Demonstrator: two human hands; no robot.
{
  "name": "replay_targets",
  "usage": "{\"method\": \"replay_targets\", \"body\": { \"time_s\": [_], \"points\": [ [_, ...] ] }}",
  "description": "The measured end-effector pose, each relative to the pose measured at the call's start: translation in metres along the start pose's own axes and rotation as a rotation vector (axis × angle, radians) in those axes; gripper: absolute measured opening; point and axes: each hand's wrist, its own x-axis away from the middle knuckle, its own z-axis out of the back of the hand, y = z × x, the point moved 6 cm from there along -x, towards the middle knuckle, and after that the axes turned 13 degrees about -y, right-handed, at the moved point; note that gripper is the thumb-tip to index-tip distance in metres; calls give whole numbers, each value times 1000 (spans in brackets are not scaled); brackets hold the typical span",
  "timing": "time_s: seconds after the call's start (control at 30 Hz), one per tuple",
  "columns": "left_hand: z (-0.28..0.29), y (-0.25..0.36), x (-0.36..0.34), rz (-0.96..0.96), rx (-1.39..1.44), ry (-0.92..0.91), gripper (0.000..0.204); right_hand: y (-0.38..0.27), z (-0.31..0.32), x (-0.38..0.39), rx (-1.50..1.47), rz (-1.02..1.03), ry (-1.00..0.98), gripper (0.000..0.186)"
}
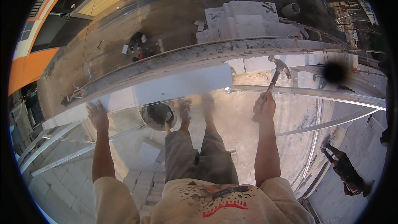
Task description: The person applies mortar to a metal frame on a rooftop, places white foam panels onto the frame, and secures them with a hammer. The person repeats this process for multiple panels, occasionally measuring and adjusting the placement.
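My left hand (98, 117) rests with its fingers spread on the top edge of a row of white blocks (120, 101). In my right hand (265, 107) is a claw hammer (274, 79), gripped by its handle with the head raised forward. A larger pale block (186, 84) lies along the row between my hands, and neither hand touches it. Just below the row, near my feet, sits a dark round bucket (155, 114) with a light wooden handle (167, 127) sticking out of it.
Metal rails (306, 91) run to the right, and braces (62, 139) slant at the left. Far below, stacked white blocks (248, 20) stand on the ground, and a person (139, 43) crouches there. Another person (348, 170) is at the lower right.
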Motion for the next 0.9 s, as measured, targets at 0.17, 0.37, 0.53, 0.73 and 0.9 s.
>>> {"method": "replay_targets", "body": {
  "time_s": [0.17,0.37,0.53,0.73,0.9],
  "points": [
    [-3,-3,-6,-19,-15,31,72,42,-32,12,321,-367,-280,40],
    [-5,-5,-7,-14,-90,15,73,50,-36,20,302,-375,-289,40],
    [-4,-6,-7,1,-73,41,73,35,-26,18,216,-277,-198,39],
    [-5,-6,-5,-33,-73,62,73,19,-23,13,-128,-1,-51,40],
    [-7,-3,-4,-38,-101,14,73,49,-39,24,241,-415,-258,41]
  ]
}}
